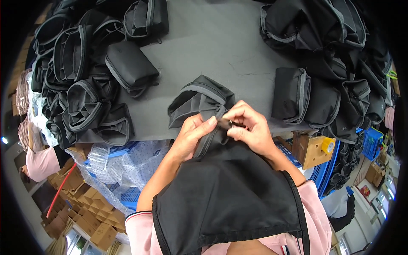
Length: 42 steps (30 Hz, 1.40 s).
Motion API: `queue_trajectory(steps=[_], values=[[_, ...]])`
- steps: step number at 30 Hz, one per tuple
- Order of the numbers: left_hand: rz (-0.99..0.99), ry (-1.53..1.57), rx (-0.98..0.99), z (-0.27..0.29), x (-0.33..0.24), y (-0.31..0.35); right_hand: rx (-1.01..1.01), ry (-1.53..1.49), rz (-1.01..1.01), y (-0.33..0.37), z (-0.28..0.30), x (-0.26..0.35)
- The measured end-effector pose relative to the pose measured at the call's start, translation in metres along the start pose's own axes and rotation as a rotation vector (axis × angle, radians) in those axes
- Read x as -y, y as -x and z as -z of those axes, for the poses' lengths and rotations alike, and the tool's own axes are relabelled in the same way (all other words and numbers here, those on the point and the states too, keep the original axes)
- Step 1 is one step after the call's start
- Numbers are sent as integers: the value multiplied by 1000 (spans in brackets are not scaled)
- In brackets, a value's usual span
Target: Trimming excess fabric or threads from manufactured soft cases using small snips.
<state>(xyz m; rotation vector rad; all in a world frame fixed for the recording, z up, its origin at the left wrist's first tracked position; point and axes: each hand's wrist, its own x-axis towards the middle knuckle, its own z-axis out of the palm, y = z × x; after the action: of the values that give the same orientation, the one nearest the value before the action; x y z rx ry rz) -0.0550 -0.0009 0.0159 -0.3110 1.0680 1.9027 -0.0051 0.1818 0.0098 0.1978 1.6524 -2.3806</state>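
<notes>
A black zip pouch [199,100] with grey-bound edges lies partly opened at the table's near edge, its folded inner panels showing. My left hand [193,134] is closed on the near end of its zipper edge, thumb on top. Close beside it, my right hand [250,129] pinches a small dark piece [231,123] with a shiny metal spot against the same end of the pouch. This piece is blurred and half hidden by my fingers, so its kind cannot be told. My fingertips almost meet there.
Black pouches [76,53] are heaped on the table's left, with one closed pouch [131,66] nearer the middle. More pouches [293,93] crowd the right. Below the edge are bubble wrap [123,163], blue crates and a wooden block [316,151] with yellow tape [328,145]. Another person [42,163] is at left.
</notes>
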Motion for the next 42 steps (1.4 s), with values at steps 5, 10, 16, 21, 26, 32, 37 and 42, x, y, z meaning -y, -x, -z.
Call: queue_trajectory(steps=[5, 10, 16, 21, 26, 32, 37, 42], values=[[-117, -77, -122, 11, 13, -1, -165, 204, 36, 13, 7, -5], [-67, -101, -26, 6, 10, 2, -170, 263, 9, 8, 4, -7], [-101, -52, -54, -3, 9, 1, -163, 508, 190, 0, 6, -7], [-102, -81, -62, 9, 18, 0, -176, 678, 252, -1, 4, 6], [-103, -117, -111, 8, 19, -2, -112, 602, 224, -6, 10, 8], [-100, -89, -102, 4, 15, -1, -152, 707, 310, -10, 9, 9], [-75, -49, -104, 2, 14, -3, -151, 842, 359, -12, 13, 12], [-274, 364, -425, 0, -11, -21, -276, 704, 368, -3, 1, 30]])
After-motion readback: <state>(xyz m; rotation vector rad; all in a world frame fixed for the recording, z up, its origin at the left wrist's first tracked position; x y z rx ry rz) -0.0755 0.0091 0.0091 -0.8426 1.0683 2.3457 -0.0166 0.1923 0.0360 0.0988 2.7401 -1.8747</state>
